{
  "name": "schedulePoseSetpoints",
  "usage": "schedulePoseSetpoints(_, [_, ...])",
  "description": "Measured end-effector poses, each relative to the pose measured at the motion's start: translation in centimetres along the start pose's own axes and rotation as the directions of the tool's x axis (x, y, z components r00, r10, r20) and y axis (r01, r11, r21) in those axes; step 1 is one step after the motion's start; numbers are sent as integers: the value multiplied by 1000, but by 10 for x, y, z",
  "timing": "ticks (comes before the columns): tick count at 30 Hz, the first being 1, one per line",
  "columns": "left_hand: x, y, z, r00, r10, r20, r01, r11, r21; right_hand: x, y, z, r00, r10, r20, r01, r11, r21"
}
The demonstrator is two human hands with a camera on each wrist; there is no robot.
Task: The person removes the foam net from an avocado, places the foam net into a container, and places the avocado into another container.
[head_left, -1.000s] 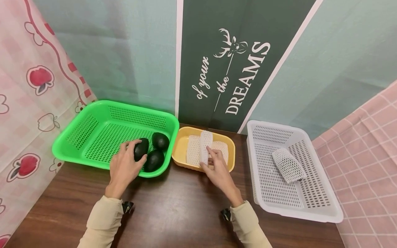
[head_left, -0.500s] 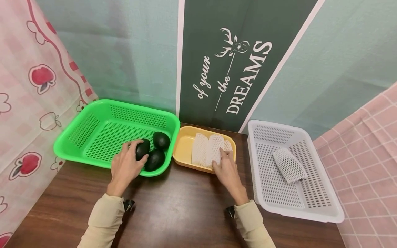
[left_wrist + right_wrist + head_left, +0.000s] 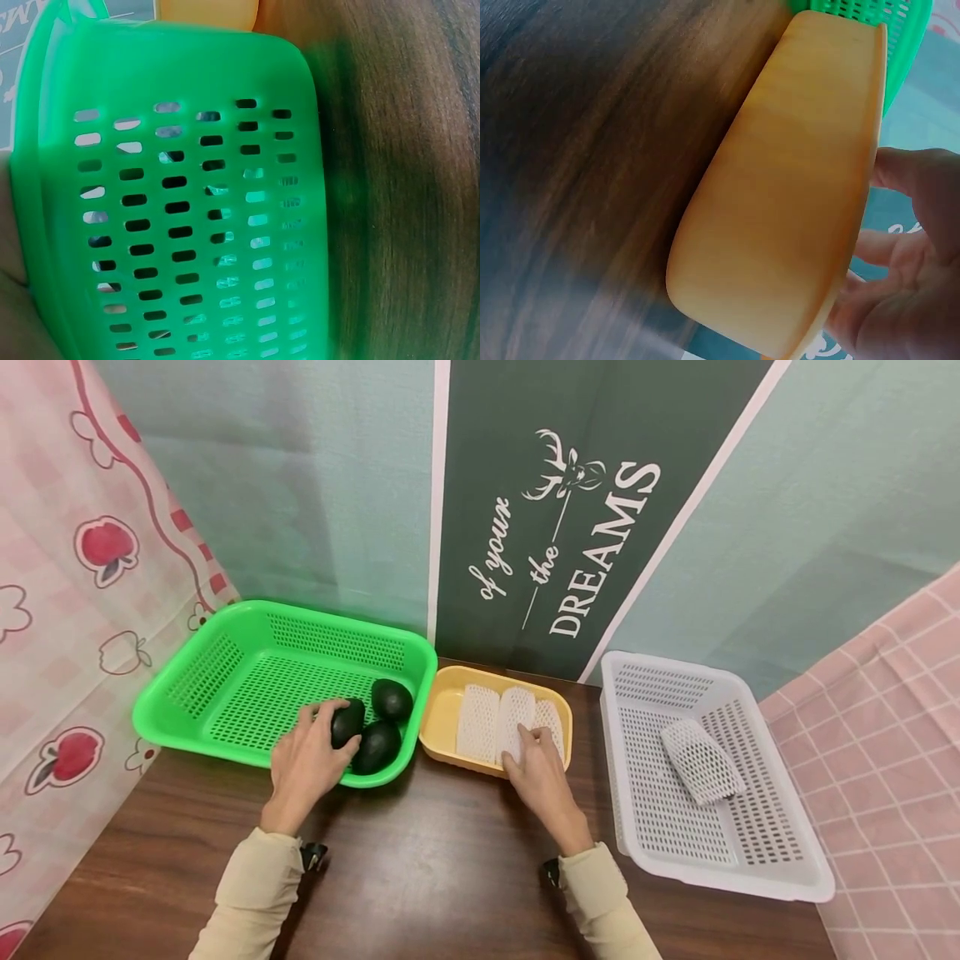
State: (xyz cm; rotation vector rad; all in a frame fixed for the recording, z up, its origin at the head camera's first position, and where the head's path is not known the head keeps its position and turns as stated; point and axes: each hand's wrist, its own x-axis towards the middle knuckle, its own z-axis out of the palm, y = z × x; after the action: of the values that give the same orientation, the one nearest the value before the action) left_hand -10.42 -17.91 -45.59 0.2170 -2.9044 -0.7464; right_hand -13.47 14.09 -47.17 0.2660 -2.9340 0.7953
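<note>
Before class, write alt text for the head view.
Someone's left hand grips one of three dark fruits in a green basket; the right hand touches one of several nets in a yellow tray. A white basket holds another net.

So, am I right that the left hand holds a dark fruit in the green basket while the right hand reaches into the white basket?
Not quite: the head view shows the right hand reaching into the yellow tray. The left hand holds a dark fruit in the green basket.

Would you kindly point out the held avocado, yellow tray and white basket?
Held avocado [image 3: 348,723]: head view, visible side.
Yellow tray [image 3: 780,187]: right wrist view, outer side wall.
White basket [image 3: 727,877]: head view, near rim.
</note>
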Motion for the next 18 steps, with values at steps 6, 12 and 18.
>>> schedulePoseSetpoints(6, [0, 1, -3, 998, -24, 58, 23, 1000, 6, -2, 0, 1, 999, 17, 33, -18, 1000, 14])
schedulePoseSetpoints(12, [1, 1, -5, 996, -36, 84, 35, 999, 8, -4, 0, -5, 999, 37, 23, -38, 996, 76])
schedulePoseSetpoints(18, [2, 1, -7, 990, -46, 136, 42, 999, 31, -8, -1, -12, 998, 56, 43, -60, 994, 92])
